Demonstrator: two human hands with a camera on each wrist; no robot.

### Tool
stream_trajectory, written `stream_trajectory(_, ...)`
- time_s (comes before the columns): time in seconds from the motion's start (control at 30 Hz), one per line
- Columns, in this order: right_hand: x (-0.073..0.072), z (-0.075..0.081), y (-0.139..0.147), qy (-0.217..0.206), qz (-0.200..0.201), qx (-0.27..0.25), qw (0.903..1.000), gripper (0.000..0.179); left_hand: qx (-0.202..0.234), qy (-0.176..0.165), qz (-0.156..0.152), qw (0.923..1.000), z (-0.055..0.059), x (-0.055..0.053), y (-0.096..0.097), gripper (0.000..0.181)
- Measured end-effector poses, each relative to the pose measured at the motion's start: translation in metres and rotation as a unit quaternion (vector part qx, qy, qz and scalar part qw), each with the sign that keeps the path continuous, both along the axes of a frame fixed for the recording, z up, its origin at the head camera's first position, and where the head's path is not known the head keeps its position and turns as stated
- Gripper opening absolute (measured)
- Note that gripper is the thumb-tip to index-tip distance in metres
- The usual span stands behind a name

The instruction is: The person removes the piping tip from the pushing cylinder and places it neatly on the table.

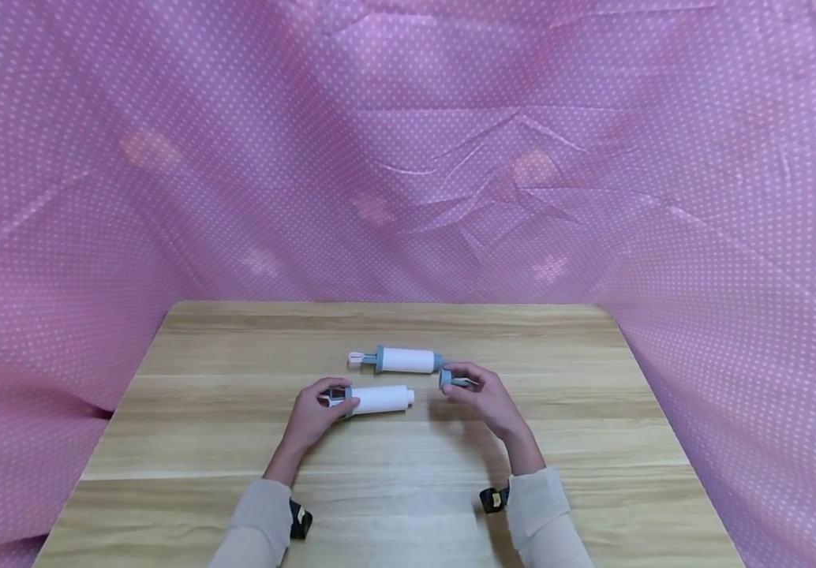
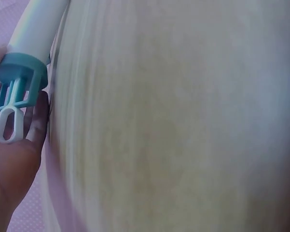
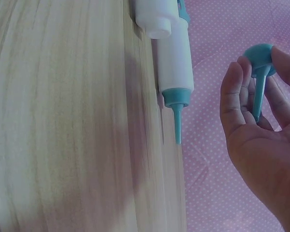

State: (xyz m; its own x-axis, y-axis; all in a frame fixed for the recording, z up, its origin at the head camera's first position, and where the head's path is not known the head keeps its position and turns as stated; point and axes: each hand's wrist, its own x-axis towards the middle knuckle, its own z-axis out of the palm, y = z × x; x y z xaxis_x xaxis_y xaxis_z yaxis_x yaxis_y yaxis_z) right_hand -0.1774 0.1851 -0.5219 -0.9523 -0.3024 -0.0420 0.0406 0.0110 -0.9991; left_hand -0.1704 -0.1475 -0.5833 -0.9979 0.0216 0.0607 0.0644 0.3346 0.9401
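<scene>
My left hand (image 1: pixel 314 412) grips a white syringe-like tube (image 1: pixel 383 399) at its blue-green collar. The tube lies sideways, its bare white neck (image 1: pixel 411 397) toward the right. In the left wrist view, a white loop handle (image 2: pixel 10 125) sticks out of the collar beside the palm. My right hand (image 1: pixel 486 394) pinches a blue-green nozzle cap (image 3: pixel 260 60) between thumb and fingers, apart from the tube. The cap's thin spout (image 3: pixel 259 99) points back toward the palm. Just behind lies a second, similar tube (image 1: pixel 408 360) with its nozzle (image 3: pixel 177 118) on.
Beneath everything is a light wooden table (image 1: pixel 394 489). Pink dotted cloth (image 1: pixel 408 197) hangs around its back and sides. Each wrist carries a small black camera, one by the left sleeve (image 1: pixel 260 513) and one by the right sleeve (image 1: pixel 539 505).
</scene>
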Motion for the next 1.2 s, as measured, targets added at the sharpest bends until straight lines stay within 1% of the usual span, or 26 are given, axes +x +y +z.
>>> stream_trajectory(0.13,0.000,0.000,0.000,0.001,-0.002,-0.002,1.0000,0.044,-0.014,0.007,0.002,0.9999,-0.001,0.000,0.000,0.035)
stream_trajectory(0.3,-0.001,0.000,0.002,0.003,-0.001,0.002,1.0000,0.046,-0.021,0.000,0.001,0.9998,-0.001,0.000,0.001,0.036)
stream_trajectory(0.47,0.000,0.003,0.002,0.001,-0.001,0.009,1.0000,0.049,-0.033,-0.010,0.003,0.9994,0.002,0.001,0.000,0.041)
stream_trajectory(0.57,-0.001,0.004,0.002,0.002,-0.003,0.012,0.9999,0.050,-0.039,-0.013,0.006,0.9991,0.007,0.001,0.001,0.044)
stream_trajectory(0.7,-0.002,0.005,0.001,0.002,-0.008,0.017,0.9998,0.050,-0.047,-0.010,0.005,0.9989,0.017,-0.001,0.005,0.046)
stream_trajectory(0.77,-0.003,0.007,0.000,0.001,-0.008,0.017,0.9998,0.049,-0.058,-0.006,0.007,0.9983,0.023,-0.001,0.008,0.046)
stream_trajectory(0.83,-0.003,0.008,-0.001,0.002,-0.009,0.016,0.9998,0.048,-0.066,0.008,0.009,0.9978,0.031,-0.001,0.012,0.045)
stream_trajectory(0.9,-0.002,0.009,-0.003,0.002,-0.010,0.014,0.9999,0.046,-0.069,0.031,0.010,0.9971,0.038,-0.001,0.017,0.042)
stream_trajectory(1.03,-0.001,0.010,-0.004,-0.003,-0.018,0.005,0.9998,0.043,-0.064,0.092,0.000,0.9937,0.050,-0.003,0.028,0.036)
stream_trajectory(1.1,0.000,0.011,-0.005,-0.005,-0.022,-0.001,0.9997,0.043,-0.047,0.119,-0.002,0.9918,0.054,-0.003,0.035,0.034)
stream_trajectory(1.2,0.002,0.011,-0.007,-0.003,-0.025,-0.015,0.9996,0.042,-0.004,0.153,-0.001,0.9883,0.057,-0.004,0.045,0.028)
